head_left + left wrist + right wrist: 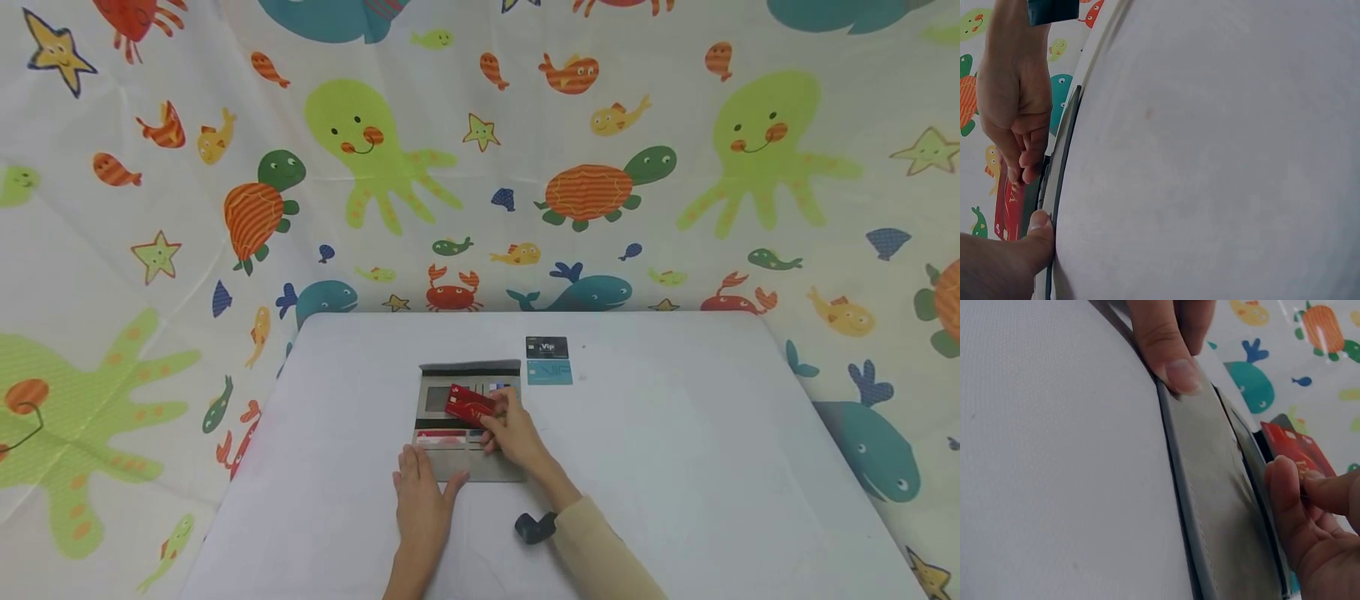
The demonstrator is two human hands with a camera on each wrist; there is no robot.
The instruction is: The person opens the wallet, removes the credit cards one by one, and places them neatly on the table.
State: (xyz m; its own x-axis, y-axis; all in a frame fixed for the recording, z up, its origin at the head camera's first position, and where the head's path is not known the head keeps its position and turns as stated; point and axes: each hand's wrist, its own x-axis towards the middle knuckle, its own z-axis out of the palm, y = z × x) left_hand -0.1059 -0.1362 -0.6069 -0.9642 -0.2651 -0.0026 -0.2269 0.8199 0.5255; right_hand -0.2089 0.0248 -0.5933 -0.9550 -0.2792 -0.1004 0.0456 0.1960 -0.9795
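Observation:
A grey wallet (pixel 480 467) lies unfolded on the white table, with cards in its slots. Between thumb and fingers, my right hand (pixel 516 429) pinches a red card (pixel 467 404) marked VIP, tilted over the wallet's middle. The same red card (pixel 1300 450) shows in the right wrist view, above the wallet's far part. My left hand (pixel 425 496) rests on the wallet's near left edge, fingers extended and thumb apart. In the left wrist view, the left thumb (pixel 1038 240) presses the wallet's edge. Another red and white card (pixel 441 439) sits in a lower slot.
A black VIP card (pixel 547 347) and a blue VIP card (pixel 549 372) lie on the table beyond the wallet's right side. A small dark object (pixel 529 528) is by the right wrist. A sea-animal patterned cloth (pixel 465 167) hangs behind the table.

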